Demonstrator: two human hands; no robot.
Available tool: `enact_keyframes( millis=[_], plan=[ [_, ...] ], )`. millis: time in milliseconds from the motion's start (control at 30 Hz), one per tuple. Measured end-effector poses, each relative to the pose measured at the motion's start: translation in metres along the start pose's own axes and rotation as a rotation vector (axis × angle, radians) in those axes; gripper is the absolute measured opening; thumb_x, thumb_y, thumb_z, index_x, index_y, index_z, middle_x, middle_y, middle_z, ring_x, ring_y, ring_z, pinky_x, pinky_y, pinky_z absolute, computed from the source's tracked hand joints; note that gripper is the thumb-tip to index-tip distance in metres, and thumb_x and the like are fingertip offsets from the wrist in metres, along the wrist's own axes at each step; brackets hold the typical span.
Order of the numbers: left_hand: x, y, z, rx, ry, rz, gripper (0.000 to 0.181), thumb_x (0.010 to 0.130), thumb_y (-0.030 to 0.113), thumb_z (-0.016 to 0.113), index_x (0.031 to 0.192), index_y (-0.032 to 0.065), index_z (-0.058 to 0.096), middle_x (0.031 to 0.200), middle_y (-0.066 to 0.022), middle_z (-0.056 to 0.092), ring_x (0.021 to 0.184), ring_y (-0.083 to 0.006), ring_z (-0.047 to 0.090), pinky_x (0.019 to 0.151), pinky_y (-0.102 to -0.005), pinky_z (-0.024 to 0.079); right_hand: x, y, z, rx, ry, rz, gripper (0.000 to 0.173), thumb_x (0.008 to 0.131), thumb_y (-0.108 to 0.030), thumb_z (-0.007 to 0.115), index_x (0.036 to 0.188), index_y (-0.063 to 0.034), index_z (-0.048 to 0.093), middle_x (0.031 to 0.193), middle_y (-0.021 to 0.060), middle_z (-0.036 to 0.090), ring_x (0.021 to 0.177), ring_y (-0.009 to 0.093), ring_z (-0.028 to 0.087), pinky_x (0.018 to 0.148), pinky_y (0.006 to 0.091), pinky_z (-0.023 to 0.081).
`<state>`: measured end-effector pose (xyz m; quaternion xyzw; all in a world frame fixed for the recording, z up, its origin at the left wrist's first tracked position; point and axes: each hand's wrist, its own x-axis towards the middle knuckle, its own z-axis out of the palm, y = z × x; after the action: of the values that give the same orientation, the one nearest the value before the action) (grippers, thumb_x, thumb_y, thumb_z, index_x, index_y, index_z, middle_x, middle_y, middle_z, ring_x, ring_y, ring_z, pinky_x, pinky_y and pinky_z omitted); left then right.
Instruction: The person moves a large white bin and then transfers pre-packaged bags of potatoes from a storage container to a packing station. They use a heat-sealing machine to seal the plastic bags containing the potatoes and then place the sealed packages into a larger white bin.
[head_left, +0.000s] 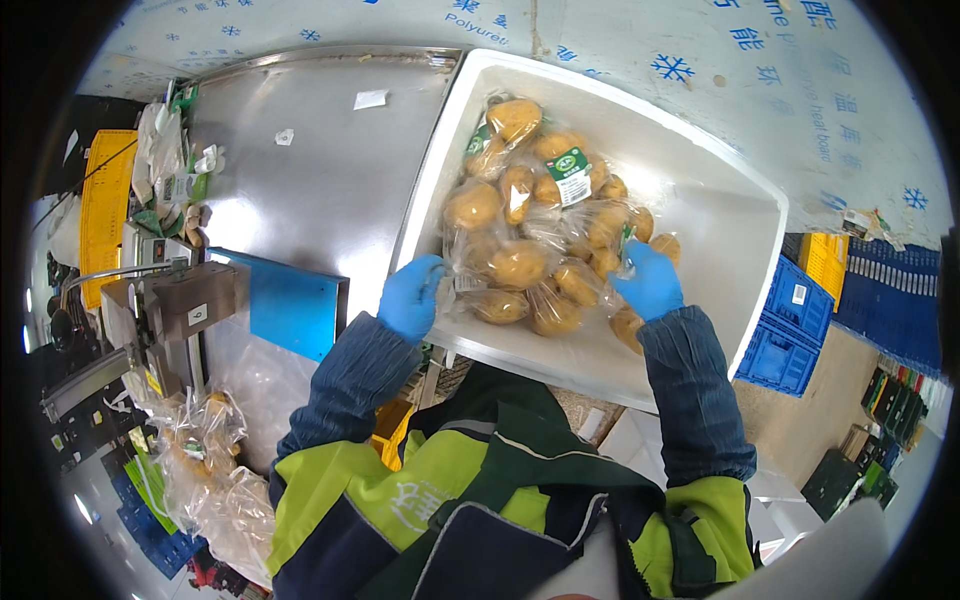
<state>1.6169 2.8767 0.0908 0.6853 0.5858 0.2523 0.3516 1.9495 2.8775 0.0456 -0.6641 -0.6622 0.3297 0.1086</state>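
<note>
Several clear plastic bags of potatoes (517, 262) lie heaped in the left half of a deep white box (720, 225). One bag bears a green and white label (570, 176). My left hand (411, 298), in a blue glove, is at the box's near left wall, its fingers closed on the clear film at the edge of a potato bag. My right hand (651, 283), also gloved in blue, reaches into the box and grips film at the right side of the heap. Loose-looking potatoes (628, 327) show beneath and beside it, partly hidden by hand and sleeve.
Left of the box is a steel worktop (322, 172) with paper scraps. A blue panel (292, 304) and a metal machine (195, 300) stand nearer me. More bagged produce (202, 450) lies at lower left. Blue crates (787, 330) stand right of the box, and a printed wall panel (675, 97) rises behind.
</note>
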Motion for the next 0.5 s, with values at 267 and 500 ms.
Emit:
enact_keyframes(
  millis=[267, 500],
  plan=[
    [0.011, 0.044, -0.024, 0.252, 0.15, 0.077, 0.018, 0.068, 0.008, 0.073, 0.075, 0.0006, 0.058, 0.067, -0.0064, 0.059, 0.059, -0.009, 0.054, 0.054, -0.0228, 0.045, 0.073, -0.032, 0.043, -0.115, -0.101, 0.142, 0.043, 0.076, -0.011, 0.053, 0.118, -0.0089, 0.043, 0.093, 0.0218, 0.058, 0.085, 0.035, 0.057, 0.073, 0.0417, 0.046],
    [0.017, 0.083, -0.051, 0.133, 0.519, 0.135, 0.013, 0.069, -0.002, 0.069, 0.077, 0.0018, 0.059, 0.068, -0.0037, 0.059, 0.059, -0.007, 0.053, 0.053, -0.0189, 0.042, 0.071, -0.002, 0.052, 0.008, -0.241, 0.096, 0.041, 0.073, -0.018, 0.056, 0.113, -0.0122, 0.049, 0.092, 0.0212, 0.058, 0.086, 0.034, 0.057, 0.076, 0.0404, 0.046]
  ],
)
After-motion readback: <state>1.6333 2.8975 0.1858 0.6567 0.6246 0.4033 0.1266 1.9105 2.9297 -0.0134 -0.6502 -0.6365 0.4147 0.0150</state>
